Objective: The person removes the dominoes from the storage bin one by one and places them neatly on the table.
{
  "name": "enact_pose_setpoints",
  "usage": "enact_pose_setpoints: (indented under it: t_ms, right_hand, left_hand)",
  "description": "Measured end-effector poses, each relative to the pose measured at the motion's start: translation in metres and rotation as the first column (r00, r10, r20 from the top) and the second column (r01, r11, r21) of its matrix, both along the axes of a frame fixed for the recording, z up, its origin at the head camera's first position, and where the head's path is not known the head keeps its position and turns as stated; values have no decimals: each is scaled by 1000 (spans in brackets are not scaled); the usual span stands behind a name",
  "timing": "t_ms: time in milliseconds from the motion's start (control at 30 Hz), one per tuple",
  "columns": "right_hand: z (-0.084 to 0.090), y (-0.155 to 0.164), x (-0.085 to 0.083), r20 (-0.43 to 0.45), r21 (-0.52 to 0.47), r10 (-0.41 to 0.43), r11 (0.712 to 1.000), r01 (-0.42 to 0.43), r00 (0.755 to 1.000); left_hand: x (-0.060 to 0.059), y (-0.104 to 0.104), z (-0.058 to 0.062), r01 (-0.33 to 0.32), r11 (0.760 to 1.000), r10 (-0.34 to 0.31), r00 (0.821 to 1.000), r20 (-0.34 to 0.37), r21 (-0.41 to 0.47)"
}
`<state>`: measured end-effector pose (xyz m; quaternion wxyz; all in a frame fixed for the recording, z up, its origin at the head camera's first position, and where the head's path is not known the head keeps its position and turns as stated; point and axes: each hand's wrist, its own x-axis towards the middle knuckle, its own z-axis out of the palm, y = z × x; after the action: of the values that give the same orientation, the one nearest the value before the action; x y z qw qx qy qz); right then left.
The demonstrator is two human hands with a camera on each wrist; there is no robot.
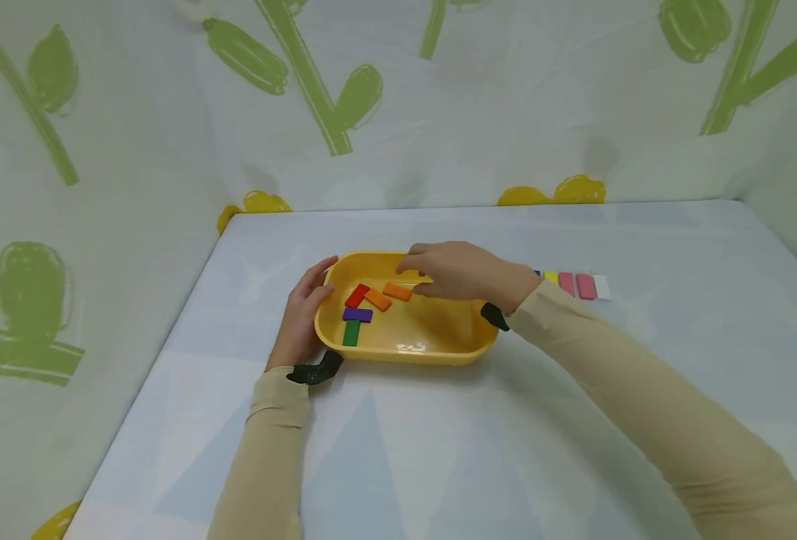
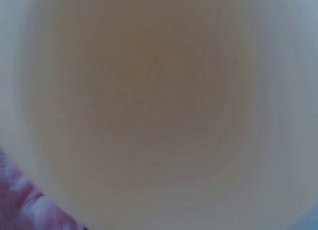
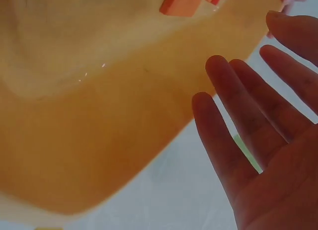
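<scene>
Gripped tub (image 1: 435,326) at left end with left hand (image 1: 299,319).
Hovered right hand (image 1: 462,271), loose and empty, just right of nearest orange block (image 1: 397,291), lengthwise roughly left-to-right.

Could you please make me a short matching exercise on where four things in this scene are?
1. left hand
2. right hand
3. green block
4. white block

A. outside the yellow tray, beside a pink block
B. over the tray, holding nothing
C. inside the tray, next to the purple block
D. holding the tray's edge

Pairs: 1-D; 2-B; 3-C; 4-A
</scene>
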<state>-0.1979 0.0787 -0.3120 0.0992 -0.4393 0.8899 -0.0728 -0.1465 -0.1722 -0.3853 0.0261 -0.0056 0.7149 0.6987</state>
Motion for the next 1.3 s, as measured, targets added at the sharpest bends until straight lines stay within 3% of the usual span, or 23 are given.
enact_pose_setpoints:
  t_ms: [200, 400, 867, 1133, 1300]
  right_hand:
    - [-3, -5, -10, 61, 57, -48, 997, 44, 997]
    - [-10, -15, -17, 147, 86, -36, 996, 23, 989]
    - [-24, -32, -12, 87, 267, -51, 963, 26, 995]
    - [-29, -35, -14, 173, 211, -128, 973, 91, 977]
    - [-31, -38, -13, 151, 195, -115, 977, 84, 982]
  left_hand:
    - [-9, 4, -12, -15, 1000, 15, 1000, -8, 12]
    - [-10, 7, -15, -21, 1000, 21, 1000, -20, 15]
    - [-11, 14, -18, -15, 999, 14, 1000, 13, 33]
    - [-12, 11, -17, -12, 999, 12, 1000, 9, 30]
    - [-13, 11, -18, -14, 1000, 13, 1000, 16, 25]
